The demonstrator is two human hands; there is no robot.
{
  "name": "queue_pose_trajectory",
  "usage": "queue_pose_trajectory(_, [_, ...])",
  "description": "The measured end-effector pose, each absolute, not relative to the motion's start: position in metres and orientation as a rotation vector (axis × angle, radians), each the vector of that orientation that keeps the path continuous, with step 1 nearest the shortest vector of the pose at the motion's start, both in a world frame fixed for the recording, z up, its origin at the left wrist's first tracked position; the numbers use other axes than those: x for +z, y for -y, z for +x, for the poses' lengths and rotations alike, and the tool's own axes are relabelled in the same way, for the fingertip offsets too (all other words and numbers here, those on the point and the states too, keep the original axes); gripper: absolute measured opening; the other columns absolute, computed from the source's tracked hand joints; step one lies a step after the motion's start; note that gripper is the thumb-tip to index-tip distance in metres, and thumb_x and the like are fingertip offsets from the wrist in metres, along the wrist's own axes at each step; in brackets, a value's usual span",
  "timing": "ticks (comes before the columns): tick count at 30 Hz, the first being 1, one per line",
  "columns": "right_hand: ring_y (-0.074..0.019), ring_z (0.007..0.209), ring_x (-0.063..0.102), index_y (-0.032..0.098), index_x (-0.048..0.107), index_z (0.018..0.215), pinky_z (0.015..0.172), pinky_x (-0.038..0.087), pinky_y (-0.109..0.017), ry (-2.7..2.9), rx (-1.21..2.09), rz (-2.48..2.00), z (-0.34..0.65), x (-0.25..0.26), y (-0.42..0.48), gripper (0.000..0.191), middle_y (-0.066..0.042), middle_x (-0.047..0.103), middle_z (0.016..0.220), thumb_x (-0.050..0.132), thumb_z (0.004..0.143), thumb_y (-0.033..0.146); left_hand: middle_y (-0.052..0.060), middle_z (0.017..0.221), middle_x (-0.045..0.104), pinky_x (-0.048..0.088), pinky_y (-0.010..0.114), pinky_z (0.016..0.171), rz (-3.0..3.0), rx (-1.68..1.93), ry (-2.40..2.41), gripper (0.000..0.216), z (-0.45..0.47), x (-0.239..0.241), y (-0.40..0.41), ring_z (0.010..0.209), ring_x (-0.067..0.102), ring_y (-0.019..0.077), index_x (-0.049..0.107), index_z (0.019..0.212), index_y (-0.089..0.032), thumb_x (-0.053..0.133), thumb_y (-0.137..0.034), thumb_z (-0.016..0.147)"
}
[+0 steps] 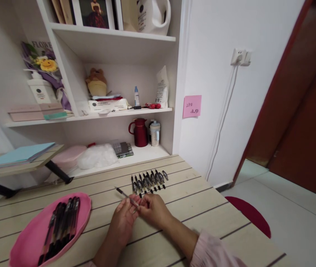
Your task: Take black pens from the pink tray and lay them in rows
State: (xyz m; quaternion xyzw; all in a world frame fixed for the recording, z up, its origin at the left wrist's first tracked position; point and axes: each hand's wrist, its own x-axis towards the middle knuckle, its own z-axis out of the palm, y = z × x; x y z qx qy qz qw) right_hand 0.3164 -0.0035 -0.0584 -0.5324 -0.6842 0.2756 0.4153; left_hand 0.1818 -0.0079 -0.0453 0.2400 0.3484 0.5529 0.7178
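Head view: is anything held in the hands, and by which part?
A pen: the left hand holds it along the barrel, and the right hand has its near end at the fingertips.

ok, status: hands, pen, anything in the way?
Left hand, right hand: both on slim black-and-clear plastic pen. Black-and-clear pen parts lie beyond. Nothing visibly blocking.

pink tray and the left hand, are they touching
Apart: the head view shows dark-lined tabletop between the pink tray and the left hand.
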Motion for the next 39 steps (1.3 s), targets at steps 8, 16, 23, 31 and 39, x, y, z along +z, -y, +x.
queue_pose_trajectory(8, [-0.0169, 0.069, 0.056, 0.018, 0.059, 0.079, 0.057, 0.032, -0.025, 1.33, 0.273, -1.925, 0.408, -0.046, -0.049, 0.01, -0.004, 0.064, 0.072, 0.054, 0.074, 0.026, -0.003, 0.059, 0.057, 0.045, 0.02, 0.044, 0.569, 1.183, -0.841, 0.014, 0.176, -0.047, 0.013, 0.05, 0.059, 0.0113, 0.056, 0.086, -0.017, 0.061, -0.022, 0.074])
queue_pose_trajectory(16, [-0.0183, 0.077, 0.057, 0.018, 0.054, 0.092, 0.059, 0.029, -0.024, 1.428, 0.209, -2.088, 0.425, -0.074, -0.068, 0.021, -0.006, 0.065, 0.08, 0.056, 0.071, 0.021, -0.006, 0.055, 0.049, 0.017, 0.013, 0.03, 0.74, 1.102, -0.875, 0.027, 0.179, -0.057, 0.012, 0.034, 0.034, 0.0021, 0.054, 0.086, -0.015, 0.06, -0.038, 0.074])
queue_pose_trajectory(23, [-0.0183, 0.078, 0.058, 0.019, 0.055, 0.09, 0.06, 0.029, -0.025, 1.422, 0.212, -2.099, 0.423, -0.073, -0.069, 0.019, -0.006, 0.065, 0.081, 0.053, 0.073, 0.013, -0.007, 0.056, 0.048, 0.011, 0.014, 0.032, 0.859, 1.032, -0.937, 0.034, 0.176, -0.061, 0.013, 0.034, 0.027, 0.0009, 0.052, 0.09, -0.017, 0.057, -0.046, 0.074])
queue_pose_trajectory(31, [-0.0174, 0.064, 0.055, 0.016, 0.061, 0.076, 0.055, 0.034, -0.026, 1.084, 0.713, -1.659, 0.416, -0.06, -0.046, 0.009, -0.004, 0.061, 0.064, 0.057, 0.069, 0.02, -0.008, 0.046, 0.044, 0.007, 0.018, 0.035, 1.166, 1.003, -0.968, 0.036, 0.187, -0.06, 0.017, 0.032, 0.019, 0.0019, 0.053, 0.082, -0.016, 0.05, -0.052, 0.076])
queue_pose_trajectory(39, [-0.0058, 0.047, 0.046, 0.016, 0.061, 0.074, 0.041, 0.027, -0.018, 0.823, 1.321, -0.877, 0.359, -0.04, -0.019, 0.032, 0.001, 0.06, 0.063, 0.077, 0.054, 0.035, -0.009, 0.038, 0.037, 0.009, 0.02, 0.037, 1.314, 0.922, -0.992, 0.04, 0.187, -0.067, 0.016, 0.034, 0.018, 0.0045, 0.054, 0.077, -0.016, 0.051, -0.055, 0.072])
